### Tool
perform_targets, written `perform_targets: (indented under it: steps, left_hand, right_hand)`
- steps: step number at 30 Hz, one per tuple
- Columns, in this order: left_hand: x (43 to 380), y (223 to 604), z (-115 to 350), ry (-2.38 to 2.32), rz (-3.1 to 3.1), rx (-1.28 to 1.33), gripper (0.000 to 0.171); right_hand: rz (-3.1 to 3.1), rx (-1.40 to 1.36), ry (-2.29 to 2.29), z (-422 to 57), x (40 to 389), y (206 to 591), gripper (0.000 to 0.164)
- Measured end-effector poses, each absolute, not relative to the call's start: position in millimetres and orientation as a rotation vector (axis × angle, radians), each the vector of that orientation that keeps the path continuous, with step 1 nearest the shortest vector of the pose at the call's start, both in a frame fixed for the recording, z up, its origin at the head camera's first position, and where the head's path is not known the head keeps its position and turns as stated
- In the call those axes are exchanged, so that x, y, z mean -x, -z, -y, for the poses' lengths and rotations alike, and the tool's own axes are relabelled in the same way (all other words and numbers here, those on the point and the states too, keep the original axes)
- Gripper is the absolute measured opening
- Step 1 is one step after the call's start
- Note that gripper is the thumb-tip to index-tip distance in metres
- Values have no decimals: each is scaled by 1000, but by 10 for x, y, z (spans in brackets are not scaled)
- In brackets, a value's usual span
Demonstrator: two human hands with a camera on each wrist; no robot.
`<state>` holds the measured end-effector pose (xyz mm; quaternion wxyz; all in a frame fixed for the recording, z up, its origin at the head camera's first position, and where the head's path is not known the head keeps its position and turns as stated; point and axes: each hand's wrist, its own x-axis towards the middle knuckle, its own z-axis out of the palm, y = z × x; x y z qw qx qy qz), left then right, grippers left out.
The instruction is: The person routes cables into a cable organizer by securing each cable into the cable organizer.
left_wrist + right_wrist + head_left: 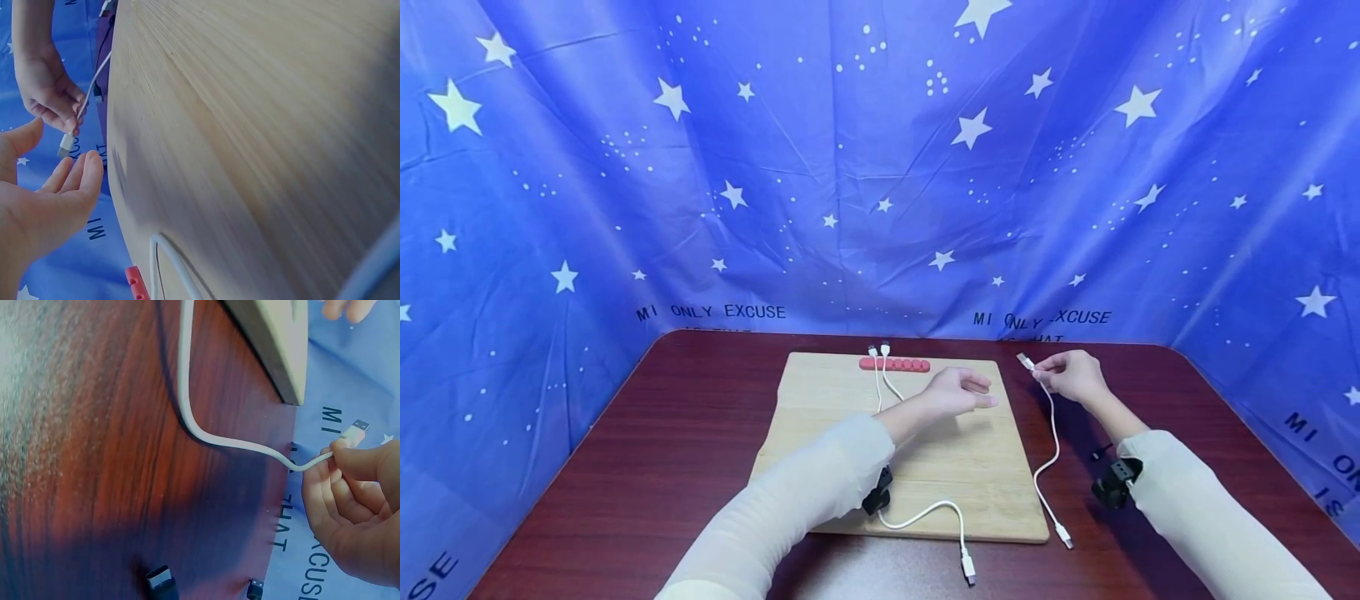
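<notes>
My right hand [1075,377] pinches a white USB cable [1054,425] between thumb and fingers, just behind its plug [355,432], over the table to the right of the board. From there the cable hangs down to the tabletop, its other plug [1063,536] lying near the board's front right corner. My left hand [957,392] hovers over the wooden board [977,483], holding nothing, thumb apart from its extended fingers. At the board's far edge lies a red cable holder [917,365], with two white cables [885,360] at its left end.
A white cable end [967,568] lies over the board's front edge. Black plugs, one large [162,581] and one small [255,589], show on the dark red table [647,467] near my right wrist. A blue star-patterned curtain [820,125] hangs behind and beside the table.
</notes>
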<state>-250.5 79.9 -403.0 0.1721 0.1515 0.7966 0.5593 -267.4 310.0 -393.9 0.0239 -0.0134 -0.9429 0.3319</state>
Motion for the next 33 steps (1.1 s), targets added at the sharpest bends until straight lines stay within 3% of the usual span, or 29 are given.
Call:
perform_targets:
  steps: [23,33]
  left_hand:
    - [2353,4098,-1126,-1679,-2140,-372,32]
    - [2236,4163,-1255,-1685,-2053,-341,26]
  right_hand:
    - [2752,5,-1745,-2999,2596,3763,47]
    - [2618,8,-1992,-2961,2590,3740,44]
